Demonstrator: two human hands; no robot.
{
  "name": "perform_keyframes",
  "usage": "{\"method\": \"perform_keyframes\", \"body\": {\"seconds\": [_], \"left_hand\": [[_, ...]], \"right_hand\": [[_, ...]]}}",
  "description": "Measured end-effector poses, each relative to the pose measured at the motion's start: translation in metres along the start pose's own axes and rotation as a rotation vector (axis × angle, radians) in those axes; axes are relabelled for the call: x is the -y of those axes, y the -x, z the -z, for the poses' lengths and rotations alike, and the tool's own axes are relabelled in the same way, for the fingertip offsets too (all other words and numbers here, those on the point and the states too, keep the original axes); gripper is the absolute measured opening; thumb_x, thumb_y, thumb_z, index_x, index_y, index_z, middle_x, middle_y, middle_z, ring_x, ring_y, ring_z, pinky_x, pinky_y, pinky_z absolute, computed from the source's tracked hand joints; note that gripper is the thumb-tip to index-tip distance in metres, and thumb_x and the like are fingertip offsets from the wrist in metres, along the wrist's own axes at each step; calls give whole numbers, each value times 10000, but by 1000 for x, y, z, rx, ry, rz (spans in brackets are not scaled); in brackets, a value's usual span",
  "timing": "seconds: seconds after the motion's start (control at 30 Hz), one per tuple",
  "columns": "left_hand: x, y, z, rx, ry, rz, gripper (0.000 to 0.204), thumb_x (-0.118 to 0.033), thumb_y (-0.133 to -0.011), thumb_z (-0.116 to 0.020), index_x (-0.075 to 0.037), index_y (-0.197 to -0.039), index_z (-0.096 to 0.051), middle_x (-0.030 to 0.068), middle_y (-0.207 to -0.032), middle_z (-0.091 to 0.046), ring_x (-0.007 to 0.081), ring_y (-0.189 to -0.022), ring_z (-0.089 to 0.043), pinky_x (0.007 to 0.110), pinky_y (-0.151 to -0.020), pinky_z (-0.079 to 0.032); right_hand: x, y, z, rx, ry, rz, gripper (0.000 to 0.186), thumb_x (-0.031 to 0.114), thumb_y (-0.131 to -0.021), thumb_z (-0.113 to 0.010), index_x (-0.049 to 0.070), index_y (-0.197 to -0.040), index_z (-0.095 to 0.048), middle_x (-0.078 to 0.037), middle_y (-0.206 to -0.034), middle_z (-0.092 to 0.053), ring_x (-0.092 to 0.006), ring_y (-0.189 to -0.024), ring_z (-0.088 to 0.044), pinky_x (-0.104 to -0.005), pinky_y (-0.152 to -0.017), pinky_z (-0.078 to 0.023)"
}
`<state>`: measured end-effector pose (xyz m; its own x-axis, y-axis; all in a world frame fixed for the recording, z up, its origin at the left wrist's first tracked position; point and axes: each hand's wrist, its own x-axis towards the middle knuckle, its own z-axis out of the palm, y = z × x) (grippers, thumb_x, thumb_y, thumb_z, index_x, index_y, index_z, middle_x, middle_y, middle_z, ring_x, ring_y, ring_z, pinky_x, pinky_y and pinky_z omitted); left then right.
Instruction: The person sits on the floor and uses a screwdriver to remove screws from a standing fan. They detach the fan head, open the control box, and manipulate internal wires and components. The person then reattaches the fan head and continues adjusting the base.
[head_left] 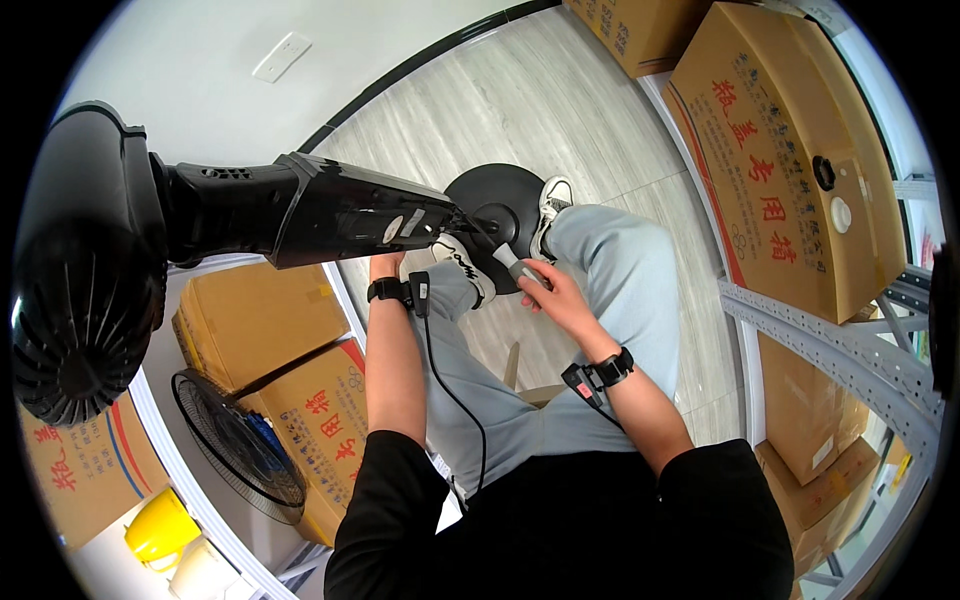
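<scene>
Centrally, a black fan body (330,215), motor housing and column in one piece, lies tilted across the upper left of the view, its lower end pointing at a round black base (495,205) on the pale wood floor (540,100). Right hand (555,295) closed around a grey-handled screwdriver (518,265), tip aimed toward the joint where column meets base. Left hand (385,265) tucked under the column's lower end, mostly hidden by it; grip cannot be told. Both wrists carry black bands; a black cable (455,400) runs from the left wrist down across the lap. Person seated, light grey trousers, black top, white shoes either side of the base, the right one (550,205) resting on its edge. Big black rounded motor head (85,270) fills the far left. Below it, a black fan grille (235,445) leans by cardboard boxes (270,325) with red print. Yellow mug (160,525) at lower left, a cream mug just beside it. More cardboard boxes (790,150) on a grey metal rack (850,350) to the right.
</scene>
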<state>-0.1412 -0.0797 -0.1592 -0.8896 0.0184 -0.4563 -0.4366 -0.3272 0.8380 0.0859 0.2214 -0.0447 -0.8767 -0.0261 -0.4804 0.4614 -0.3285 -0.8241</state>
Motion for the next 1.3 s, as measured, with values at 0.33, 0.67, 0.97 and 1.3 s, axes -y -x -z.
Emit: {"method": "perform_keyframes", "body": {"seconds": [0.33, 0.67, 0.97, 1.3], "left_hand": [[9, -14, 21, 191, 98, -10, 328, -255, -949, -452, -58, -1169, -596, 143, -1210, -604, 299, -1093, -575, 410, -983, -449], [-25, 28, -35, -17, 116, 28, 327, -268, -966, -456, -71, -1206, -561, 108, -1246, -582, 256, -1105, -579, 396, -973, -469], [-22, 33, -44, -18, 136, 31, 324, -268, -961, -474, -72, -1204, -562, 94, -1233, -590, 249, -1105, -580, 392, -969, -471], [-27, 43, -52, -53, 106, 30, 330, -266, -957, -483, -75, -1216, -555, 85, -1207, -604, 245, -1102, -581, 399, -970, -471]], "right_hand": [[5, 1, 0, 51, -4, -23, 428, 212, -896, -622, 15, -1264, -528, -22, -938, -640, -79, -723, -621, -224, -592, -488], [-3, -15, -4, -89, 320, 170, 396, 201, -859, -667, 110, -1235, -584, -9, -946, -640, -100, -762, -602, -258, -655, -474], [25, 4, -20, -157, 401, 226, 411, 167, -813, -714, 154, -1210, -607, -40, -923, -650, -90, -733, -591, -246, -666, -479], [-11, -19, -8, -173, 119, 141, 299, 279, -951, -567, 72, -1156, -633, -3, -827, -620, -61, -583, -594, -221, -537, -423]]}}
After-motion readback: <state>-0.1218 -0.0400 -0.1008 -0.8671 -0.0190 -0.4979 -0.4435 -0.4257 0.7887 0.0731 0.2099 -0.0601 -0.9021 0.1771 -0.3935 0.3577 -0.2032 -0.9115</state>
